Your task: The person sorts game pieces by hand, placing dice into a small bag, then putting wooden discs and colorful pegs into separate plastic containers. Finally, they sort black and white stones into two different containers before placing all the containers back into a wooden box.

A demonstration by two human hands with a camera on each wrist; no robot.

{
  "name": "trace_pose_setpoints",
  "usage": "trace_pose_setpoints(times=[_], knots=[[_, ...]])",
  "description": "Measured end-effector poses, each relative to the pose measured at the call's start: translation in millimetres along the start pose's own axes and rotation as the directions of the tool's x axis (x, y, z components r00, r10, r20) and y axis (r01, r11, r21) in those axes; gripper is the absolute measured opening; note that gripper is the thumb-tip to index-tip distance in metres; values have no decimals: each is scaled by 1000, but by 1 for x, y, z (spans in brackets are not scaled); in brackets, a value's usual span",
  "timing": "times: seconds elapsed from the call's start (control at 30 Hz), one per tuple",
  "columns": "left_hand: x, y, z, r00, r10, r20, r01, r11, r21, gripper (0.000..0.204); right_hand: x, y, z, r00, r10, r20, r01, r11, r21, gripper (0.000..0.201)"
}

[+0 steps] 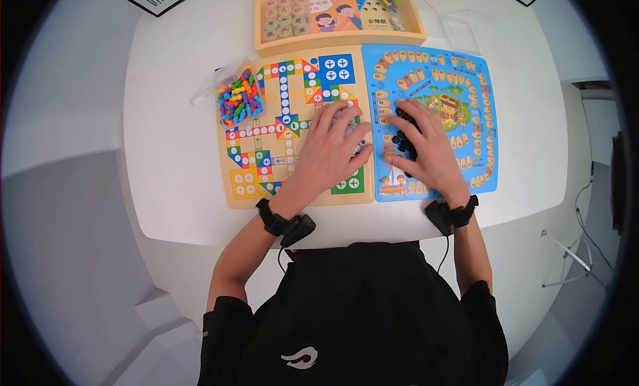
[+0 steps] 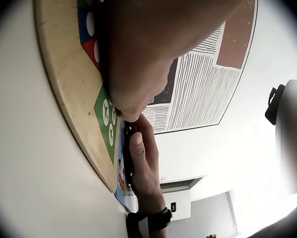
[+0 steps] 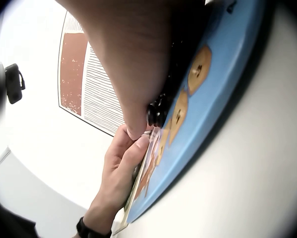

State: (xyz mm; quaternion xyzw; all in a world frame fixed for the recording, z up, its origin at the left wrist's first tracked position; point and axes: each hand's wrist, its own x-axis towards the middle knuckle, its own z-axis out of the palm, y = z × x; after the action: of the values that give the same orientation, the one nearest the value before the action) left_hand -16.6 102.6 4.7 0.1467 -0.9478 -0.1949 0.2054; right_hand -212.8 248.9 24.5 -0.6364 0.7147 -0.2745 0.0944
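Observation:
In the head view my left hand (image 1: 329, 150) lies over a cluster of small whitish pieces (image 1: 360, 148) on the wooden flying-chess board (image 1: 306, 186). Its fingers are spread and largely cover them. My right hand (image 1: 432, 146) arches over a heap of glossy black pieces (image 1: 401, 142) at the left side of the blue game board (image 1: 491, 130), thumb on the near side and fingertips on the far side. The right wrist view shows black pieces (image 3: 157, 113) under the palm. The two hands face each other across the seam between the boards.
A clear box of colourful pawns (image 1: 239, 103) stands on the wooden board's left edge, its lid tilted open. Behind the boards sits a wooden tray (image 1: 339, 41) with round chess pieces, a booklet and pegs. A clear plastic container (image 1: 462, 36) lies at the back right.

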Motion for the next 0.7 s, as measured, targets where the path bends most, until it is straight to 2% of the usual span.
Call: trace_pose_setpoints(times=[0.03, 0.07, 0.17, 0.2, 0.27, 0.4, 0.43, 0.47, 0.53, 0.67, 0.7], knots=[[-2, -1, 1, 1000, 12, -15, -12, 999, -33, 29, -1, -2, 0, 998, -46, 35, 47, 998, -28, 61], [-4, -2, 2, 1000, 10, -11, -11, 999, -35, 29, -2, -3, 0, 993, -89, 72, 93, 994, -53, 58], [-6, -4, 1, 998, 58, -4, -58, 998, -1, 24, -10, 4, 4, 989, -124, 79, 125, 992, -5, 53], [-7, -5, 0, 998, 67, 9, -67, 998, -10, 24, -12, 6, 2, 989, -123, 78, 124, 992, -7, 53], [-10, -8, -3, 997, 76, 22, -75, 997, -19, 23, -18, 8, -3, 988, -96, 124, 83, 991, 108, 55], [-19, -5, -19, 1000, 19, -5, -19, 1000, -13, 41, -29, -5, -22, 992, -87, 91, 87, 996, 4, 62], [-18, -2, -24, 1000, -14, -21, 14, 1000, 9, 49, -30, -8, -21, 989, -88, 117, 94, 995, -41, 66], [-17, -1, -24, 1000, -15, -17, 15, 1000, 6, 49, -31, -9, -21, 986, -89, 143, 102, 991, -86, 69], [-13, 2, -24, 996, -65, 62, 61, 996, 67, 64, -30, -7, -16, 987, -70, 142, 85, 992, -97, 70], [-5, -1, -15, 995, -54, 83, 49, 997, 63, 63, -8, 3, -4, 992, -90, 83, 98, 989, -110, 65], [-4, -4, -13, 997, -43, 70, 40, 998, 49, 58, -2, 5, -3, 992, -95, 81, 104, 988, -111, 65]])
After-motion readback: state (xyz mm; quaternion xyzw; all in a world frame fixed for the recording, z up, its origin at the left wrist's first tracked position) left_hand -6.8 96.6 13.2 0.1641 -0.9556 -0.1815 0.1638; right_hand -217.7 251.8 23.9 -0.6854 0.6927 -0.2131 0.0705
